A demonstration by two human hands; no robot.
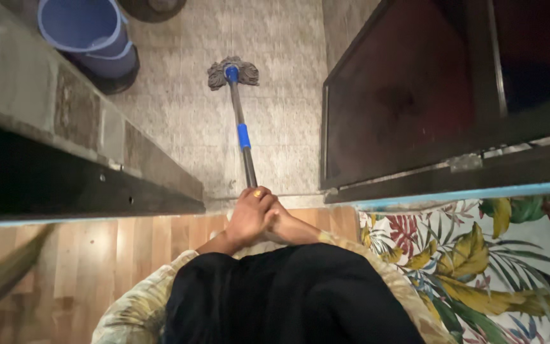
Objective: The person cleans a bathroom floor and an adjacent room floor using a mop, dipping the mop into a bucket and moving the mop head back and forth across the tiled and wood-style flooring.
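**Mopping a tiled floor through a doorway: two-handed grip at the top of the handle**

The head view looks straight down. Both hands are stacked at the upper end of the mop handle (pixel 244 143), a dark shaft with a blue sleeve partway along it. The left hand (pixel 249 218), a ring on one finger, lies on top with its fingers curled around the shaft; the right hand (pixel 289 226) sits just beside and partly beneath it, and appears to be clenched on the same end, though most of its fingers are hidden. The forearms converge from patterned sleeves above a dark garment.

The grey string mop head (pixel 233 72) rests flat on the pale tiled floor (pixel 287 76), well away from the hands, at the far end of its reach. The step in hand is judged to be a wiping stroke at full extension; the next move calls for drawing the handle back while keeping the head pressed to the tiles.

A blue bucket (pixel 90 32) stands at upper left, apart from the mop head. A dark wooden door (pixel 402 95) stands open on the right. Wooden flooring (pixel 96 255) and a leaf-patterned cloth (pixel 498 267) lie on the near side of the threshold.
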